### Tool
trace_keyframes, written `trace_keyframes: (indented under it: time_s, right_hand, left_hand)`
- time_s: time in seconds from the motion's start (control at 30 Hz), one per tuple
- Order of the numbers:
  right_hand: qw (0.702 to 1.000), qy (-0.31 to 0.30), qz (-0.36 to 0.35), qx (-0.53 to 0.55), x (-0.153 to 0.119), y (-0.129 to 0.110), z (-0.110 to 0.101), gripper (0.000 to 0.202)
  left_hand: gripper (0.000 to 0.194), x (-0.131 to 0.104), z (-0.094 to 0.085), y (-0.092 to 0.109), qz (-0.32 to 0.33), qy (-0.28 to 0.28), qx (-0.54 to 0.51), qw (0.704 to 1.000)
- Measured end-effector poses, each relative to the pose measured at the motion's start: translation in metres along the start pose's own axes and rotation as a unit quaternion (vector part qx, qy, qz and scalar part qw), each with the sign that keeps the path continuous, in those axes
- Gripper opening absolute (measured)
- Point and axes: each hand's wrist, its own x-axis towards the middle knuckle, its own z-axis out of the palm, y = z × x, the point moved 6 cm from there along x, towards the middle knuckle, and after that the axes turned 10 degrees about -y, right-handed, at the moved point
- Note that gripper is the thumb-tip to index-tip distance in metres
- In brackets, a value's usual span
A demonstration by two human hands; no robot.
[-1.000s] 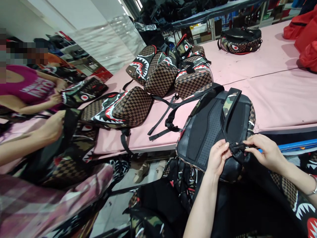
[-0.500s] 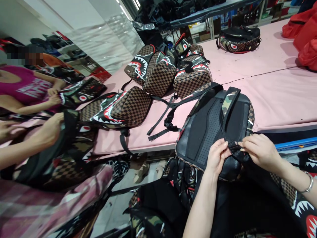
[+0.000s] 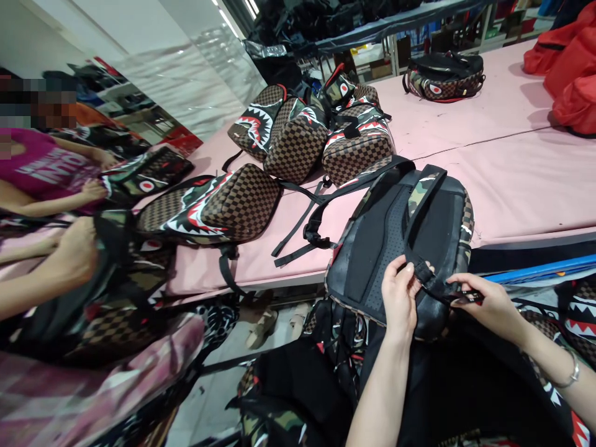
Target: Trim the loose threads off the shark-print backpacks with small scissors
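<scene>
Head view: one backpack (image 3: 372,251), one strap (image 3: 410,237) pinched in left hand (image 3: 399,293), one dark piece (image 3: 475,297) clamped in right hand (image 3: 492,309)

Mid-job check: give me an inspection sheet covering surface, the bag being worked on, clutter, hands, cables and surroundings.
Surface: pink table, with a dark line running across it.
Job's things: backpack lies back side up at the near edge, partly overhanging; its strap has a camouflage patch.
Clutter: other backpacks crowd the left part; red bundle at far right.
Left hand: pinches the strap's lower end.
Right hand: closed on a small dark piece, too unclear to name.
Cables: nothing seen.
Surroundings: co-worker in a purple shirt at left; another person's hand nearer, at a bag.
</scene>
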Motion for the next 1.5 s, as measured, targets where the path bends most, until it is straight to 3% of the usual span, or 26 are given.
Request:
trace_keyframes:
  time_s: [0.1,0.2,0.43,0.53,0.63,0.73,0.9,1.1,1.33,1.5]
  right_hand:
    - [0.996,0.062,-0.065,-0.024,0.001,-0.012,0.003,0.008]
    - [0.987,0.102,-0.118,0.024,0.005,-0.029,0.007,0.02]
    - [0.979,0.116,-0.092,0.143,0.01,-0.039,0.024,0.028]
    - [0.982,0.055,-0.101,0.148,0.012,-0.038,0.021,0.019]
    - [0.984,0.016,-0.147,0.096,0.015,-0.046,0.007,0.008]
    - [0.979,0.044,-0.195,-0.027,0.018,-0.058,-0.013,0.019]
    - [0.941,0.019,-0.278,-0.19,0.028,-0.082,-0.025,0.02]
    - [0.923,-0.055,-0.296,-0.24,0.03,-0.092,-0.022,0.024]
    - [0.911,0.019,-0.313,-0.267,0.029,-0.1,-0.011,0.024]
    - [0.913,-0.028,-0.314,-0.258,0.047,-0.102,-0.002,0.024]
  left_hand:
    - [0.047,-0.002,-0.001,0.007,0.022,0.026,-0.015,0.999]
    - [0.051,-0.003,-0.002,0.014,0.027,0.024,-0.013,0.999]
    - [0.052,-0.015,-0.004,0.033,0.044,-0.03,0.188,0.981]
    - [0.054,-0.021,-0.008,0.03,0.047,-0.017,0.215,0.975]
    - [0.064,-0.023,-0.006,0.021,0.042,-0.006,0.148,0.988]
    - [0.071,-0.025,0.0,0.016,0.042,0.001,0.099,0.994]
    - [0.07,-0.031,0.008,0.02,0.062,0.005,0.111,0.992]
    - [0.061,-0.031,0.012,0.021,0.044,-0.032,0.096,0.994]
    - [0.042,-0.026,0.005,0.017,0.016,-0.028,0.103,0.994]
    - [0.033,-0.023,-0.004,0.014,0.038,-0.026,0.144,0.989]
